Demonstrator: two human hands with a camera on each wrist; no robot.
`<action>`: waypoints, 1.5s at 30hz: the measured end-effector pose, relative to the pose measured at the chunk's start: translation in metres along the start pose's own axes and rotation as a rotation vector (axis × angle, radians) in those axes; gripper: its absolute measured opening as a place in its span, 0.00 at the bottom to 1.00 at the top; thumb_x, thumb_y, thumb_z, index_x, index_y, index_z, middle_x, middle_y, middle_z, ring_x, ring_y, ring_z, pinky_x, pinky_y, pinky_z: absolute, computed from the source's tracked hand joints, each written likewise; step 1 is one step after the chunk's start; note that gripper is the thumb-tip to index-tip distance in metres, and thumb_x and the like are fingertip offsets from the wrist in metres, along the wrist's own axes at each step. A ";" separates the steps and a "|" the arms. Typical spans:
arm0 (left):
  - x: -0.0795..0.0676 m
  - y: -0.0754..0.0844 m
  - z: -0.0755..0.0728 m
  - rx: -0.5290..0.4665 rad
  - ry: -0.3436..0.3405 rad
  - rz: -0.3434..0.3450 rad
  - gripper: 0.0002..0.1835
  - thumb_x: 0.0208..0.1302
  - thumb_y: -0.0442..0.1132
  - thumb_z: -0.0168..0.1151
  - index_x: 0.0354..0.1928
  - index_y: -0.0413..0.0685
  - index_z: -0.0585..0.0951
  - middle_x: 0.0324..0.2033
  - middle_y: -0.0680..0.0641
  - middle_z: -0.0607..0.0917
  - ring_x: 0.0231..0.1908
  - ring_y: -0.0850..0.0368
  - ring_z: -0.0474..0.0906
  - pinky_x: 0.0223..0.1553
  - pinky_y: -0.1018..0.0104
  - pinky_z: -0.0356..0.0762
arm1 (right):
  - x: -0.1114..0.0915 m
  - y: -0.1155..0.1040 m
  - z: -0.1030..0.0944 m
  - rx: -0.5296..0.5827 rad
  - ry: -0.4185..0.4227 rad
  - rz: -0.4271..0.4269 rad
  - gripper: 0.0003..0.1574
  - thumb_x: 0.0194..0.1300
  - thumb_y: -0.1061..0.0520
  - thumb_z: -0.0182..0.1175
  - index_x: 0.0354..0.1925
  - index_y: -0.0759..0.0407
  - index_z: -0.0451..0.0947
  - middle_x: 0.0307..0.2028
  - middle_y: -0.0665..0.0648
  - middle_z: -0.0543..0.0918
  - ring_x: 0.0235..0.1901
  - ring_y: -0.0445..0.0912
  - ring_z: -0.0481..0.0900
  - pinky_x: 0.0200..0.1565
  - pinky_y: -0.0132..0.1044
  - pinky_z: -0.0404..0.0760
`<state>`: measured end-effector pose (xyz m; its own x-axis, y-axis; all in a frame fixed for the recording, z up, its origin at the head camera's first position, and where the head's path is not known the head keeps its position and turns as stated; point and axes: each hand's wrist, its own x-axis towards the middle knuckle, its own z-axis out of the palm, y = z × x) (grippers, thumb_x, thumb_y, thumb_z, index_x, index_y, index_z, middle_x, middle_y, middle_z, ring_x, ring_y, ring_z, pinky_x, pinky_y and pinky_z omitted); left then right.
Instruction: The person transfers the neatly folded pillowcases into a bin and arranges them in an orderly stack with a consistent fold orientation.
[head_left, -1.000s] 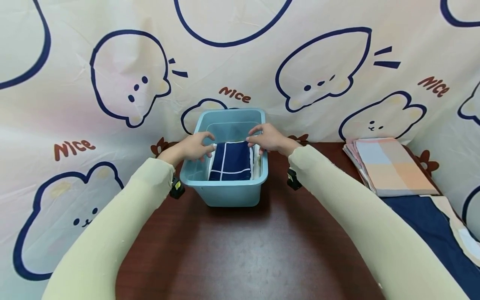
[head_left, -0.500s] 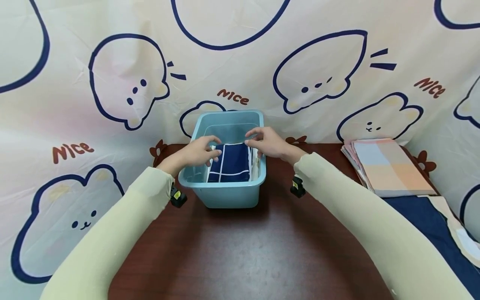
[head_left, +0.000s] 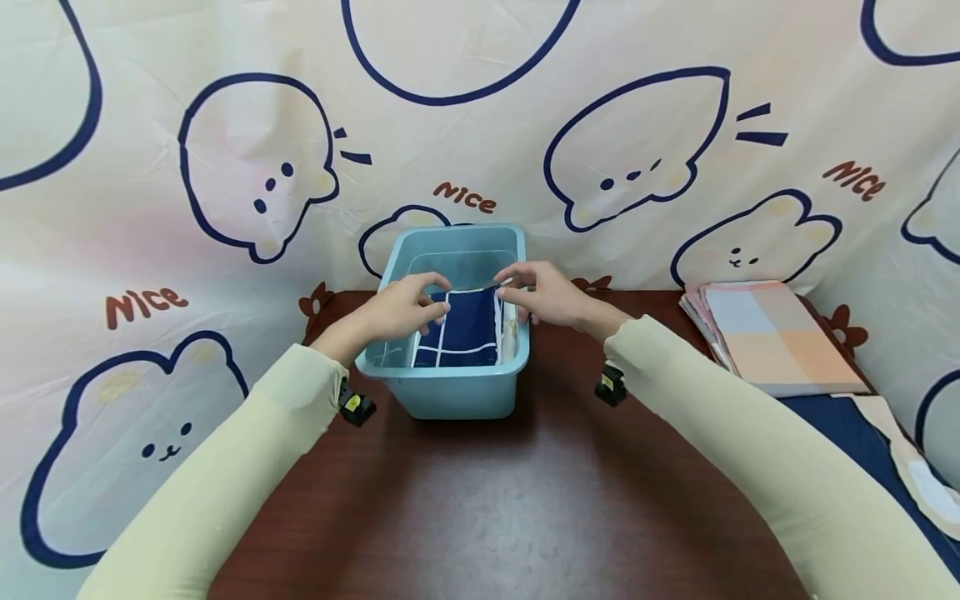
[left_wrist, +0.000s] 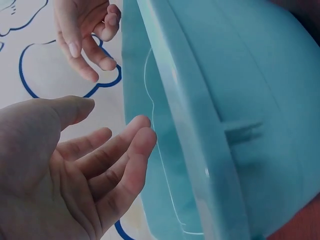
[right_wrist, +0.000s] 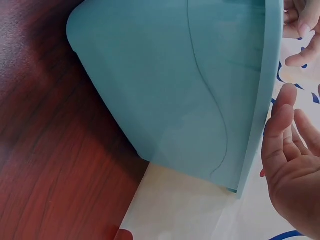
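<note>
A light blue plastic bin stands on the dark table against the patterned backdrop. Inside it lies a folded navy cloth with white lines, with paler folded fabric along its right side. My left hand hovers over the bin's left part, fingers loosely bent, nothing in them; the left wrist view shows this hand above the rim. Above the right rim is my right hand, thumb close to the cloth's far right corner. In the right wrist view its fingers curve loosely without holding anything.
A stack of folded checked cloths sits at the table's right end. Nearer me on that side lies a navy and cream fabric. A white curtain with bear drawings rises right behind the bin.
My left hand has shifted slightly right, further over the navy cloth. My right hand has moved slightly right and lower. The camera has tilted a little; bin and cloth stay in place.
</note>
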<state>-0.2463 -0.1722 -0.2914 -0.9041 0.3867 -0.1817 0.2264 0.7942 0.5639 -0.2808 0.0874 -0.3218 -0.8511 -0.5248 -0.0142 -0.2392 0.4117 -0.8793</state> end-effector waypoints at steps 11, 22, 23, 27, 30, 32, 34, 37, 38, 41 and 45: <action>-0.009 0.006 0.004 -0.056 0.028 0.041 0.21 0.77 0.43 0.52 0.68 0.45 0.71 0.46 0.38 0.89 0.32 0.53 0.84 0.41 0.59 0.82 | -0.015 -0.001 -0.008 -0.017 -0.011 -0.038 0.22 0.76 0.52 0.56 0.63 0.58 0.75 0.51 0.64 0.84 0.31 0.60 0.82 0.32 0.43 0.84; -0.015 0.018 0.014 -0.106 -0.008 0.122 0.21 0.77 0.40 0.52 0.67 0.45 0.71 0.44 0.40 0.90 0.36 0.46 0.86 0.37 0.61 0.84 | -0.035 0.002 -0.013 -0.010 -0.014 -0.077 0.22 0.76 0.54 0.57 0.63 0.60 0.75 0.44 0.66 0.84 0.25 0.46 0.80 0.30 0.36 0.83; -0.015 0.019 0.014 -0.106 -0.010 0.126 0.21 0.77 0.40 0.52 0.67 0.45 0.71 0.44 0.40 0.90 0.36 0.46 0.86 0.36 0.60 0.84 | -0.037 0.003 -0.014 -0.010 -0.012 -0.076 0.22 0.76 0.55 0.57 0.63 0.60 0.75 0.44 0.65 0.84 0.25 0.46 0.79 0.30 0.36 0.83; -0.017 0.019 0.016 -0.106 -0.010 0.126 0.20 0.77 0.40 0.52 0.67 0.46 0.72 0.44 0.40 0.90 0.32 0.54 0.84 0.37 0.60 0.84 | -0.045 0.007 -0.016 -0.010 -0.017 -0.065 0.22 0.75 0.55 0.57 0.63 0.61 0.75 0.44 0.64 0.84 0.25 0.47 0.79 0.29 0.37 0.82; -0.020 0.020 0.017 -0.114 -0.012 0.127 0.21 0.77 0.40 0.52 0.67 0.46 0.71 0.44 0.41 0.90 0.32 0.56 0.84 0.35 0.62 0.84 | -0.050 0.010 -0.016 -0.011 -0.020 -0.064 0.21 0.75 0.55 0.57 0.62 0.62 0.76 0.44 0.63 0.85 0.26 0.52 0.80 0.28 0.39 0.82; -0.021 0.021 0.017 -0.124 -0.013 0.128 0.21 0.77 0.41 0.52 0.68 0.46 0.71 0.44 0.41 0.90 0.32 0.56 0.84 0.35 0.60 0.84 | -0.054 0.011 -0.017 -0.014 -0.017 -0.069 0.21 0.75 0.55 0.57 0.61 0.62 0.76 0.44 0.63 0.85 0.27 0.55 0.80 0.28 0.38 0.82; -0.023 0.022 0.018 -0.137 -0.014 0.132 0.21 0.77 0.41 0.53 0.68 0.46 0.71 0.44 0.41 0.90 0.32 0.55 0.84 0.35 0.58 0.85 | -0.057 0.013 -0.017 -0.020 -0.009 -0.070 0.20 0.75 0.55 0.57 0.61 0.61 0.77 0.44 0.63 0.85 0.27 0.57 0.80 0.27 0.38 0.82; -0.025 0.025 0.019 -0.152 -0.018 0.142 0.22 0.77 0.41 0.53 0.68 0.46 0.70 0.44 0.41 0.90 0.32 0.55 0.84 0.35 0.58 0.84 | -0.062 0.018 -0.018 -0.037 0.004 -0.072 0.20 0.75 0.55 0.58 0.60 0.61 0.77 0.43 0.62 0.85 0.26 0.55 0.80 0.27 0.38 0.82; -0.025 0.025 0.020 -0.156 -0.021 0.146 0.22 0.77 0.41 0.53 0.68 0.47 0.70 0.44 0.41 0.90 0.32 0.55 0.84 0.35 0.59 0.84 | -0.064 0.019 -0.019 -0.041 0.006 -0.073 0.20 0.74 0.55 0.58 0.60 0.61 0.77 0.44 0.62 0.85 0.26 0.54 0.80 0.27 0.39 0.82; -0.025 0.027 0.022 -0.173 -0.032 0.156 0.22 0.77 0.41 0.53 0.68 0.47 0.70 0.44 0.41 0.89 0.32 0.55 0.83 0.33 0.62 0.83 | -0.069 0.021 -0.021 -0.048 0.012 -0.068 0.19 0.74 0.54 0.59 0.60 0.59 0.77 0.43 0.61 0.84 0.25 0.51 0.80 0.28 0.40 0.82; -0.025 0.030 0.024 -0.191 -0.037 0.170 0.21 0.77 0.41 0.53 0.68 0.48 0.71 0.44 0.41 0.89 0.31 0.55 0.82 0.31 0.61 0.82 | -0.077 0.025 -0.025 -0.048 0.011 -0.057 0.18 0.75 0.54 0.59 0.59 0.57 0.78 0.41 0.60 0.84 0.25 0.52 0.79 0.27 0.39 0.82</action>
<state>-0.2083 -0.1464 -0.2893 -0.8442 0.5268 -0.0988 0.2983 0.6150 0.7299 -0.2324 0.1568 -0.3307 -0.8404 -0.5404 0.0410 -0.3094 0.4164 -0.8549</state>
